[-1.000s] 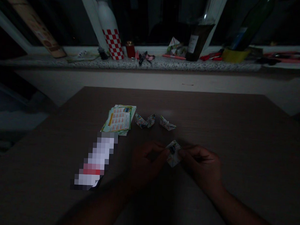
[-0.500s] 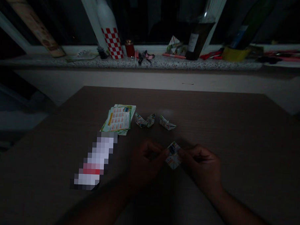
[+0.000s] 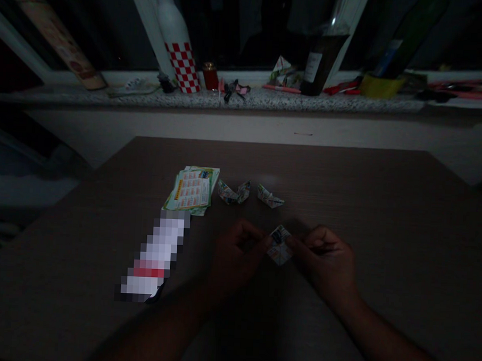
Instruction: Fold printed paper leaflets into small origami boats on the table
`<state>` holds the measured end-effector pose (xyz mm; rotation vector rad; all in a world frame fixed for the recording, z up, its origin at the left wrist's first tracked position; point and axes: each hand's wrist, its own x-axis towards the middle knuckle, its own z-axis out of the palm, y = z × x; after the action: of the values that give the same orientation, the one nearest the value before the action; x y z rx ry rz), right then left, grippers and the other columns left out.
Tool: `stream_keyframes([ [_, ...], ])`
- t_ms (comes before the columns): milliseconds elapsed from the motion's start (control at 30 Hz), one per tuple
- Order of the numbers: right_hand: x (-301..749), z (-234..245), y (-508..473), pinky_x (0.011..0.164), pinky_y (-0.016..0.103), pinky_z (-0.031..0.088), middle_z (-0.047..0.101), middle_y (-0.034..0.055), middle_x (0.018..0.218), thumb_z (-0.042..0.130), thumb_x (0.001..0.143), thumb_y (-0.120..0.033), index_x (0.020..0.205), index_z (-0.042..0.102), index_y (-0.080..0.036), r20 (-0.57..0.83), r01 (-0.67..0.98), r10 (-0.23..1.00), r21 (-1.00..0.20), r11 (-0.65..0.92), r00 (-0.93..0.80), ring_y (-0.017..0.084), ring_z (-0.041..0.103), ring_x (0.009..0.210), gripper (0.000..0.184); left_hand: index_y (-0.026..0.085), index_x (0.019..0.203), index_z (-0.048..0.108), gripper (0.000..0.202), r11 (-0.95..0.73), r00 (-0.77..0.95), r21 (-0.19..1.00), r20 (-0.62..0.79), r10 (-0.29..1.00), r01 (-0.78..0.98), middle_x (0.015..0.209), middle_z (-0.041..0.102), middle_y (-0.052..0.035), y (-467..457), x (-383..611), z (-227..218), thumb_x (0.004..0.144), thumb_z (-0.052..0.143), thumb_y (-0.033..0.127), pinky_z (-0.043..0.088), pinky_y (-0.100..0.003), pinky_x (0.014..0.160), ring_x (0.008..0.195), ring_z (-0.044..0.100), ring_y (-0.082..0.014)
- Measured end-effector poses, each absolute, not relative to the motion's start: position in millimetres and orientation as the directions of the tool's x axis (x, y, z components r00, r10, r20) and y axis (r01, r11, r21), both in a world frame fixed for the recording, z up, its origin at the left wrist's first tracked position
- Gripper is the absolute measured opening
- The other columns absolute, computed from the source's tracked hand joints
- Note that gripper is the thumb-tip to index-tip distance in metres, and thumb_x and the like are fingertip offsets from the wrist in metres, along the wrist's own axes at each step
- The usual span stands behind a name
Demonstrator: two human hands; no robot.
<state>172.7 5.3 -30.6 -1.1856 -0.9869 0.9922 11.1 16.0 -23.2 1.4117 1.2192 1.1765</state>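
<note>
In dim light, a small folded piece of printed paper (image 3: 280, 246) is pinched between both my hands just above the brown table (image 3: 364, 196). My left hand (image 3: 235, 257) grips its left corner with closed fingers. My right hand (image 3: 327, 261) grips its right corner the same way. Beyond them lie two finished little paper shapes, one (image 3: 233, 192) to the left and one (image 3: 269, 196) to the right. A stack of printed leaflets (image 3: 191, 190) lies further left.
A long blurred-out object (image 3: 154, 256) lies on the table's left part. On the granite windowsill (image 3: 212, 99) stand a red-checked white bottle (image 3: 175, 44), a small red can (image 3: 210, 76), a dark wine bottle (image 3: 321, 56), a yellow tape roll (image 3: 379, 84) and pens.
The folded paper has turned slightly between my fingers and both hands have edged a little away from me. Nothing else on the table has moved.
</note>
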Motion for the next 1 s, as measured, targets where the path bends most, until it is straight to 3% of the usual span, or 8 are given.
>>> stream_keyframes([
  [167, 173.0, -32.6, 7.5, 0.041, 0.019, 0.039, 0.053, -0.005, 0.048, 0.079, 0.061, -0.025, 0.057, 0.052, -0.018, 0.055, -0.051, 0.974, -0.996, 0.067, 0.22, 0.008, 0.048, 0.043, 0.029, 0.018, 0.095, 0.056, 0.038, 0.063, 0.164, 0.997, -0.057, 0.985, -0.034, 0.08, 0.069, -0.0007, 21.3, 13.5, -25.4, 0.064, 0.078, 0.022, 0.051, -0.025, 0.064, 0.073, 0.066, -0.0156],
  [433, 171.5, -34.0, 9.8, 0.048, 0.02, 0.045, 0.059, -0.0042, 0.055, 0.078, 0.06, -0.021, 0.075, 0.058, -0.018, 0.022, -0.021, 0.988, -0.999, 0.026, 0.153, 0.009, 0.053, 0.049, 0.025, 0.016, 0.081, 0.053, 0.034, 0.17, 0.18, 0.97, -0.139, 0.974, -0.172, 0.067, 0.062, 0.0042, 27.9, 14.0, -29.7, 0.06, 0.079, 0.016, 0.046, -0.021, 0.058, 0.06, 0.06, -0.0107],
  [733, 169.1, -42.2, 9.5, 0.056, 0.023, 0.047, 0.063, -0.0014, 0.068, 0.076, 0.063, -0.019, 0.088, 0.058, -0.02, 0.048, -0.089, 0.994, -0.994, 0.057, 0.095, 0.013, 0.06, 0.061, 0.03, 0.016, 0.075, 0.05, 0.028, 0.162, 0.18, 0.974, -0.133, 0.975, -0.156, 0.066, 0.059, 0.0033, 25.6, 14.9, -30.8, 0.064, 0.076, 0.017, 0.042, -0.02, 0.056, 0.059, 0.056, -0.0092],
  [1000, 172.6, -40.8, 10.2, 0.045, 0.016, 0.039, 0.055, -0.0081, 0.055, 0.076, 0.066, -0.018, 0.074, 0.051, -0.02, 0.009, -0.113, 0.996, -0.993, 0.019, 0.089, 0.006, 0.049, 0.048, 0.027, 0.016, 0.073, 0.05, 0.028, 0.159, 0.189, 0.972, -0.125, 0.974, -0.174, 0.065, 0.058, 0.0039, 26.3, 15.8, -31.8, 0.063, 0.076, 0.016, 0.043, -0.021, 0.057, 0.06, 0.056, -0.0098],
])
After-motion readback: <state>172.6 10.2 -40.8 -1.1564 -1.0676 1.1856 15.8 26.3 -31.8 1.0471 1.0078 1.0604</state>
